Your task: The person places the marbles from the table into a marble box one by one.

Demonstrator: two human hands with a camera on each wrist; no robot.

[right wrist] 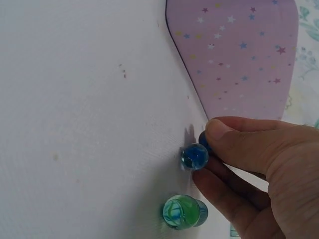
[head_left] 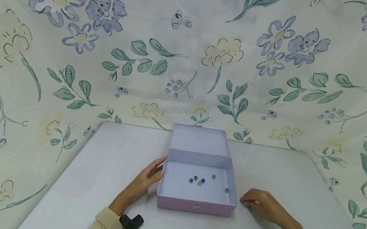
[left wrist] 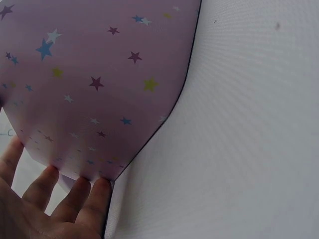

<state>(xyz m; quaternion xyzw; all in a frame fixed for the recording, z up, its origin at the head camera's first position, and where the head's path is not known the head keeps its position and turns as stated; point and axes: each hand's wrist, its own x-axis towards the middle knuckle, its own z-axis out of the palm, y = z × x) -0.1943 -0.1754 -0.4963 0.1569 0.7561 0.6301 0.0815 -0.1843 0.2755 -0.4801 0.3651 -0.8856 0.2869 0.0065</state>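
A lilac-pink metal box (head_left: 179,204) stands with its lid (head_left: 199,140) folded back, several small glass marbles (head_left: 203,180) lying on its floor. Against the box's left wall, my left hand (head_left: 144,183) rests with extended fingers; fingertips (left wrist: 49,174) touch the star-printed side in the left wrist view. Right of the box, my right hand (head_left: 268,207) is low over the table. Its thumb and finger pinch a dark blue marble (right wrist: 204,140), partly hidden. A clear blue marble (right wrist: 194,157) sits right at these fingers. Below it lies a green marble (right wrist: 179,212), overlapping another one.
The white table (head_left: 119,152) carries the box near its middle. A flower-printed cloth (head_left: 187,64) hangs behind and at both sides of it. Small dark specks (right wrist: 123,70) show on the tabletop beside the box.
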